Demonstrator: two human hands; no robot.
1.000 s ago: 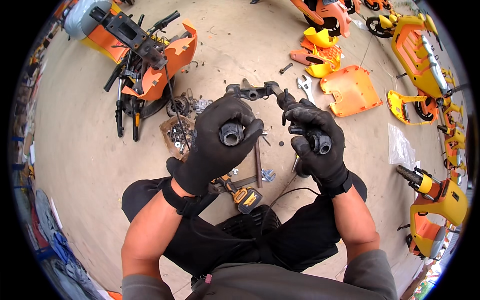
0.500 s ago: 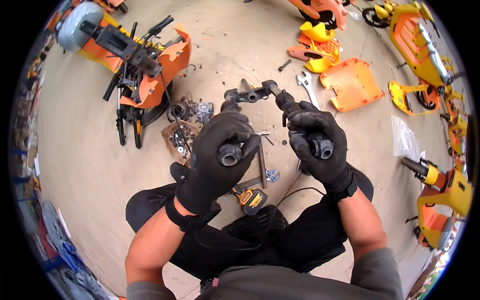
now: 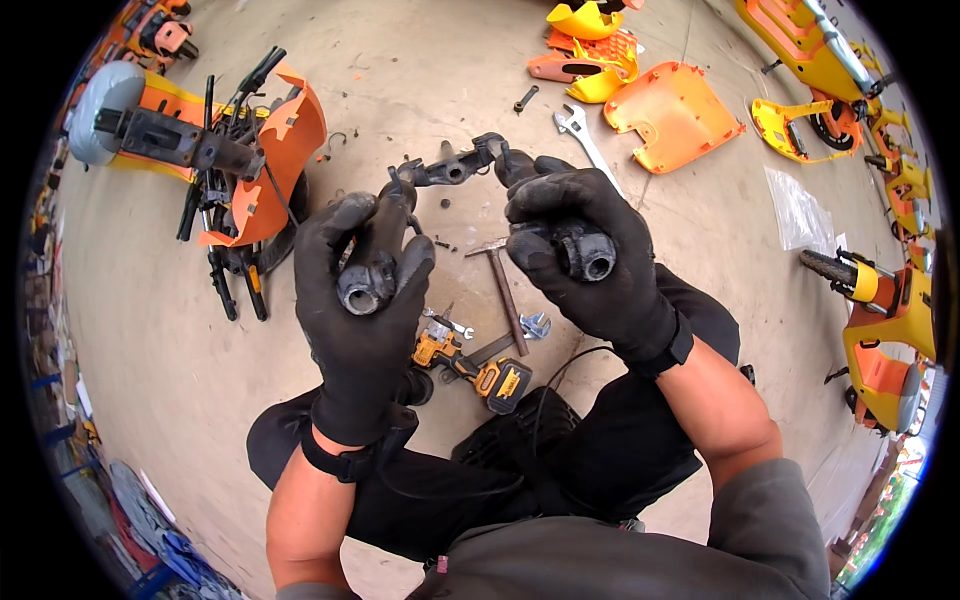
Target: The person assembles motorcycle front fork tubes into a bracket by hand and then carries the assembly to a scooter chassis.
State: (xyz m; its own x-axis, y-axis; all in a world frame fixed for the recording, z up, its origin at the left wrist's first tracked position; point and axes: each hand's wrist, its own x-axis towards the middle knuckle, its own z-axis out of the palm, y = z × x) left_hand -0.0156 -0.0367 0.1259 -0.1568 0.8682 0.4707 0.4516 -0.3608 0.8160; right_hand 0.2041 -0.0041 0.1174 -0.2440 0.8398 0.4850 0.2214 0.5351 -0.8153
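Both of my hands wear black gloves and hold a black scooter front fork, whose crosspiece (image 3: 455, 170) points away from me. My left hand (image 3: 345, 335) wraps around the left fork leg, with the leg's hollow round end (image 3: 363, 290) showing between fingers and thumb. Around the right leg, my right hand (image 3: 600, 280) is closed, and that leg's open end (image 3: 597, 266) faces me too. The fork is held up above the floor between my bent knees. My gloves hide much of both legs.
Below the fork lie a hammer (image 3: 507, 300), a yellow cordless power tool (image 3: 437, 346) and a small adjustable wrench (image 3: 535, 325). Farther off are a large adjustable wrench (image 3: 592, 150) and an orange panel (image 3: 675, 115). A partly stripped scooter (image 3: 155, 145) lies at left; a yellow scooter (image 3: 890, 350) is at right.
The fork and both hands have shifted left and slightly away from me. My left hand now covers where the box of small hardware was seen, and more of the power tool shows.
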